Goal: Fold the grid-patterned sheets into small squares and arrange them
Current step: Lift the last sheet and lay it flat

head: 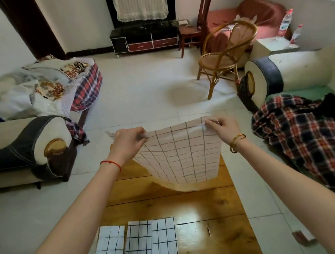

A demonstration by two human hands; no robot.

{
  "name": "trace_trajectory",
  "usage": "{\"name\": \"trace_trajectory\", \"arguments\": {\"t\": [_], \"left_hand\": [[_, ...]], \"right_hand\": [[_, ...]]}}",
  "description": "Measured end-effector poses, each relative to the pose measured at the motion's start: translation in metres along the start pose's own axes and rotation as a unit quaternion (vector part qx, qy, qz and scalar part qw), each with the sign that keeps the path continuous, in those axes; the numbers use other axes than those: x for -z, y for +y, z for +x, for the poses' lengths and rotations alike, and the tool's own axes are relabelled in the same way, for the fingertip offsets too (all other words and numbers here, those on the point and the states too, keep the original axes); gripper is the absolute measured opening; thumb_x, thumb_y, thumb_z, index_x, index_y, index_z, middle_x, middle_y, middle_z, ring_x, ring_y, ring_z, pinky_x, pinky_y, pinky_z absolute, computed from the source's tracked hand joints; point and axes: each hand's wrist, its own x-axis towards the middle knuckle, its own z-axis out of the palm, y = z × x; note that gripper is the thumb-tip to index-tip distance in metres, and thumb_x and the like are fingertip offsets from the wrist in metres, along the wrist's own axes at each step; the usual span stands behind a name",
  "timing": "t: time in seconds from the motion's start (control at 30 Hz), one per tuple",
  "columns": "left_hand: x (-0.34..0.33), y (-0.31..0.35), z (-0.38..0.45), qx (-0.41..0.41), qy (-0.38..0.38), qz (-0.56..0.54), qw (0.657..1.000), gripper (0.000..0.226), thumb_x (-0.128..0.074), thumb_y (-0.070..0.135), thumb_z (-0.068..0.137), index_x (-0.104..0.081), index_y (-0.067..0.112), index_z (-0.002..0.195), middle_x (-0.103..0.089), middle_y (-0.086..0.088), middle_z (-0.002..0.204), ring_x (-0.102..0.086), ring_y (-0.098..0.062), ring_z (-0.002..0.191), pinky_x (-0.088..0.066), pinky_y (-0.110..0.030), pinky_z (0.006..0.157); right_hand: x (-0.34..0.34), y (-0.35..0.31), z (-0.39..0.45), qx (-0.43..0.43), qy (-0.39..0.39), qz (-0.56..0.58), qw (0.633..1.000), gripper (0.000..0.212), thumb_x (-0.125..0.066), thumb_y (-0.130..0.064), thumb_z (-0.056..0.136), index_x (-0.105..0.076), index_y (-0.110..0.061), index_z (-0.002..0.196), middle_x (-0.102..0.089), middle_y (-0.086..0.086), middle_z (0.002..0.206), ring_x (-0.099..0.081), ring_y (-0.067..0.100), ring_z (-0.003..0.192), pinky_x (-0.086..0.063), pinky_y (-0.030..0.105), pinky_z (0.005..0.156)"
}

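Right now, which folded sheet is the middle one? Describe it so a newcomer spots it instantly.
Start at the wooden table and look at its near edge, where three folded grid sheets lie in a row. The middle folded sheet sits between the left folded sheet and the right folded sheet. It overlaps the right one's edge, tilts slightly, and its grid lines look the darkest and densest.

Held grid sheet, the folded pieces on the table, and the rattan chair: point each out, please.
Held grid sheet [178, 157]: head view, middle of its hanging face.
Folded pieces [137, 244]: head view, centre of the middle one of three.
Rattan chair [215, 60]: head view, on its seat.
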Motion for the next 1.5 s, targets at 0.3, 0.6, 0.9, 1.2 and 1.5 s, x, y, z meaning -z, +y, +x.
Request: {"name": "trace_trajectory", "arguments": {"t": [0.3, 0.6, 0.9, 1.2, 1.5], "left_hand": [[0.055, 0.032, -0.028, -0.019, 0.029, -0.008, 0.999, 0.013, -0.069, 0.027, 0.087, -0.07, 0.016, 0.094, -0.073, 0.002, 0.091, -0.067, -0.016, 0.089, -0.052, -0.04, 0.089], [0.082, 0.045, -0.048, -0.03, -0.032, -0.041, 0.998, 0.016, -0.07, 0.025, 0.084, -0.072, 0.013, 0.094, -0.07, 0.003, 0.087, -0.064, -0.011, 0.085, -0.052, -0.028, 0.08], [0.077, 0.017, -0.032, 0.004, -0.064, -0.08, 0.995, 0.011, -0.071, 0.017, 0.084, -0.074, 0.013, 0.095, -0.071, 0.005, 0.09, -0.066, -0.009, 0.09, -0.052, -0.026, 0.086], [0.012, -0.048, 0.023, 0.048, -0.049, -0.071, 0.995, 0.008, -0.071, 0.016, 0.084, -0.073, 0.019, 0.091, -0.07, 0.007, 0.088, -0.065, -0.01, 0.087, -0.053, -0.03, 0.085], [-0.072, -0.101, 0.074, 0.109, -0.046, -0.086, 0.989, 0.007, -0.066, 0.017, 0.087, -0.073, 0.018, 0.09, -0.072, 0.004, 0.091, -0.063, -0.011, 0.089, -0.044, -0.022, 0.078]], "right_hand": [[0.057, -0.006, -0.029, 0.0, 0.005, 0.041, 0.999, 0.037, -0.061, -0.027, 0.091, -0.056, -0.013, 0.057, -0.05, -0.004, 0.057, -0.044, 0.009, 0.056, -0.035, 0.024, 0.055], [0.082, 0.003, -0.037, -0.004, -0.077, 0.093, 0.993, 0.038, -0.061, -0.026, 0.09, -0.06, 0.006, 0.07, -0.053, 0.01, 0.067, -0.05, 0.019, 0.065, -0.044, 0.03, 0.069], [0.065, 0.028, -0.005, -0.04, -0.127, 0.11, 0.985, 0.078, -0.066, -0.064, 0.065, -0.057, 0.013, 0.077, -0.053, 0.015, 0.074, -0.049, 0.025, 0.069, -0.048, 0.032, 0.074], [0.015, 0.056, 0.034, -0.103, -0.114, 0.053, 0.987, 0.044, -0.058, -0.02, 0.092, -0.032, -0.017, 0.056, -0.026, 0.0, 0.054, -0.026, 0.012, 0.052, -0.033, 0.02, 0.054], [-0.049, 0.122, 0.078, -0.209, -0.091, 0.004, 0.974, 0.04, -0.065, -0.023, 0.082, -0.038, -0.021, 0.053, -0.034, -0.003, 0.056, -0.033, 0.015, 0.059, -0.026, 0.029, 0.059]]}}
